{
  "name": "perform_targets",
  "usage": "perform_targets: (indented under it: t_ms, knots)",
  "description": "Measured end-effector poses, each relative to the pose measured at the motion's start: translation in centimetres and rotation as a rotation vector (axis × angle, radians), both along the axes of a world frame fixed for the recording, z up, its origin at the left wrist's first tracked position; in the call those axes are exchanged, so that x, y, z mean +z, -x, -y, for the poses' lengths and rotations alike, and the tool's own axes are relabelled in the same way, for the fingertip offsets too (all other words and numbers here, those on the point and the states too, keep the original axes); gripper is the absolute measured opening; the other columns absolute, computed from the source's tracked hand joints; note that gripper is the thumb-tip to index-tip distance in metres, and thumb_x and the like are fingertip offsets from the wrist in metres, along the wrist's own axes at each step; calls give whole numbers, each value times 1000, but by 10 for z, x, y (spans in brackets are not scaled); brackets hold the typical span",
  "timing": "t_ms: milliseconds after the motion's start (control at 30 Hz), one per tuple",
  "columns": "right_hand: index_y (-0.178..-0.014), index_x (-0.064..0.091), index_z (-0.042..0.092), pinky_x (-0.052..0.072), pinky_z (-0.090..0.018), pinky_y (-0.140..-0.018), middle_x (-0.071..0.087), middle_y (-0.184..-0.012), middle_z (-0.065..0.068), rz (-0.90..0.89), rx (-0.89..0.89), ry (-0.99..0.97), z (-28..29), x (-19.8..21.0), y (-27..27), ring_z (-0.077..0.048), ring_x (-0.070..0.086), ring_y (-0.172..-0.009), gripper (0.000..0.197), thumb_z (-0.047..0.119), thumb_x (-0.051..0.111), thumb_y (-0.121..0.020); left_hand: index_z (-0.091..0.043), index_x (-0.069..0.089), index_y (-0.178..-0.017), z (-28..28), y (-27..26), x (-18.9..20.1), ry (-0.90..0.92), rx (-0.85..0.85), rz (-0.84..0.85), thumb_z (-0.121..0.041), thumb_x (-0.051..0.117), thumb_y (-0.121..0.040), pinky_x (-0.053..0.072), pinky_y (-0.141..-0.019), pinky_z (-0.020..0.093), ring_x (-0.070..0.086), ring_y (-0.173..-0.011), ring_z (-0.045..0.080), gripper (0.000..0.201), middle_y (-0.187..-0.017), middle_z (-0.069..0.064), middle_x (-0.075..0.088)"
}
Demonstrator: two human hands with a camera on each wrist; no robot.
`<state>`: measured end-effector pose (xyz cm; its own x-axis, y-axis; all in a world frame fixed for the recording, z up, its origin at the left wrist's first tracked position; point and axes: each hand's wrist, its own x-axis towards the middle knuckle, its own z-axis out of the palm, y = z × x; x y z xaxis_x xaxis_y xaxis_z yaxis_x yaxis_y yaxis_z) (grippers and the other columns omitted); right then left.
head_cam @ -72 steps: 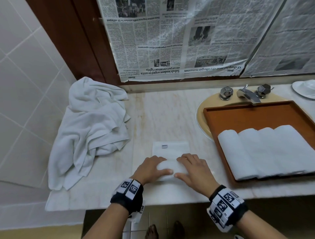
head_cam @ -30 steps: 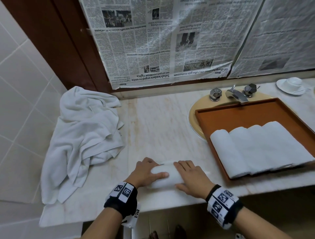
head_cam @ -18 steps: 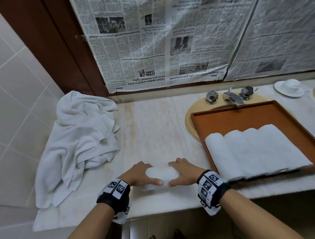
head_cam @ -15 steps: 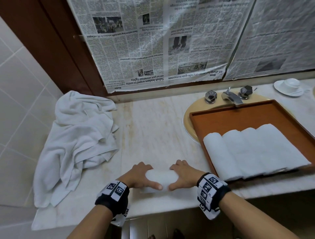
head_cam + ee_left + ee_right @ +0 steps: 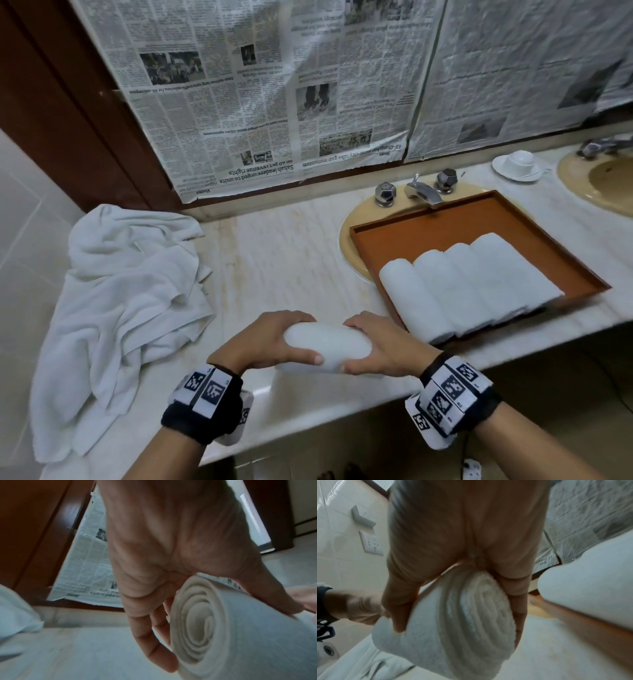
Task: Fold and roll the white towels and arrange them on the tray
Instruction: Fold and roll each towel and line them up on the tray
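A tightly rolled white towel [image 5: 327, 346] is held just above the marble counter's front edge. My left hand [image 5: 291, 337] grips its left end and my right hand [image 5: 356, 344] grips its right end. The left wrist view shows the roll's spiral end [image 5: 202, 628] between the thumb and fingers [image 5: 154, 649] of my left hand. In the right wrist view the other end [image 5: 476, 615] sits in my right hand's grip. To the right, the orange-brown tray [image 5: 445, 229] holds several rolled towels [image 5: 469, 284] side by side. A heap of unfolded white towels [image 5: 126, 301] lies at the left.
The tray rests over a beige sink with a chrome faucet [image 5: 423, 192] behind it. A white cup and saucer [image 5: 519, 164] and a second sink [image 5: 603, 181] are at far right. Newspaper [image 5: 274, 85] covers the wall behind. Bare counter [image 5: 281, 260] lies between heap and tray.
The flat folded towel was rolled up towards the counter's front edge. My hands then shifted to the roll's two ends and raised it slightly off the counter.
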<state>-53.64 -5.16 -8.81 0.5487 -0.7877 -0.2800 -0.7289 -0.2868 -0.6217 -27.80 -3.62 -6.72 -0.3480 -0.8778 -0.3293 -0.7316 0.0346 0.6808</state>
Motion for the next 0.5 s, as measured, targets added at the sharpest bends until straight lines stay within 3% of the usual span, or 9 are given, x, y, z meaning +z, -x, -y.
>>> perform_targets:
  t_ms: [133, 267, 367, 500]
  knots:
    - [-130, 58, 26, 43, -21, -87, 58, -115, 10, 60, -109, 79, -10, 28, 26, -6, 53, -102, 67, 55, 79, -72, -44, 61, -119, 15, 17, 28, 56, -138, 8, -65, 82, -65, 47, -81, 13, 57, -102, -7, 61, -110, -24, 64]
    - [-119, 66, 32, 54, -24, -83, 64, -107, 16, 163, -259, 92, -21, 49, 58, 1, 59, -99, 60, 60, 81, -67, -45, 62, -118, 32, 45, 47, 89, -236, -28, -63, 83, -66, 52, -82, 18, 58, -102, -6, 59, -111, -25, 65]
    - [-113, 69, 30, 50, -15, -81, 68, -103, 17, 176, -347, 127, -24, 60, 84, 5, 60, -97, 55, 58, 82, -67, -48, 63, -116, 47, 72, 56, 93, -266, -74, -62, 84, -65, 54, -81, 19, 59, -101, -8, 57, -111, -26, 65]
    - [-106, 67, 31, 49, -16, -79, 68, -98, 18, 190, -464, 152, -22, 67, 122, 6, 60, -94, 50, 57, 83, -66, -45, 64, -115, 71, 117, 65, 110, -316, -93, -57, 84, -69, 52, -84, 19, 58, -100, -9, 51, -109, -27, 65]
